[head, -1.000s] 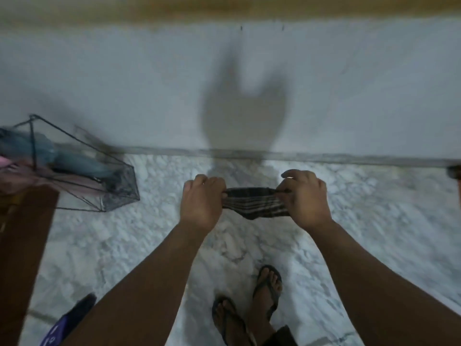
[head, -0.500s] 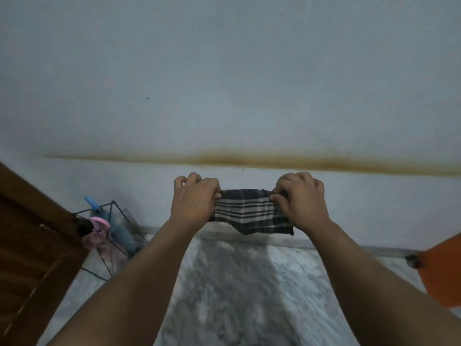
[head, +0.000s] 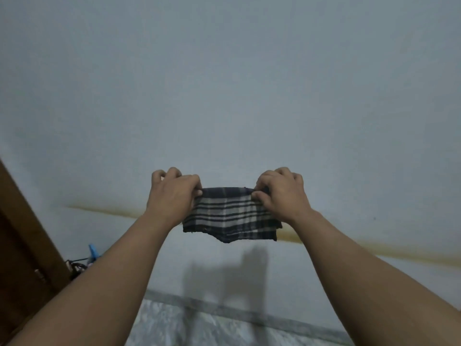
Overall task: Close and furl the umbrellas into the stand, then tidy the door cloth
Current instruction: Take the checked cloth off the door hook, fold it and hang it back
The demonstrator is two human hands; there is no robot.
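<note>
A dark checked door cloth (head: 230, 216) hangs folded in front of the pale wall, held up at its top edge. My left hand (head: 173, 196) grips its upper left corner and my right hand (head: 280, 194) grips its upper right corner, both arms stretched forward. The wire umbrella stand (head: 77, 265) shows only a sliver at lower left, behind my left forearm, with a blue umbrella tip (head: 92, 252) poking up from it.
A brown wooden door (head: 22, 245) fills the left edge. The wall (head: 224, 96) carries a yellowish stain line (head: 374, 248). A strip of marbled floor (head: 199, 328) and its grey skirting lie at the bottom.
Both hands have lifted the cloth higher, and it has spread out and hangs longer. The view has tilted up from the floor to the wall; feet and most of the stand have dropped out of sight.
</note>
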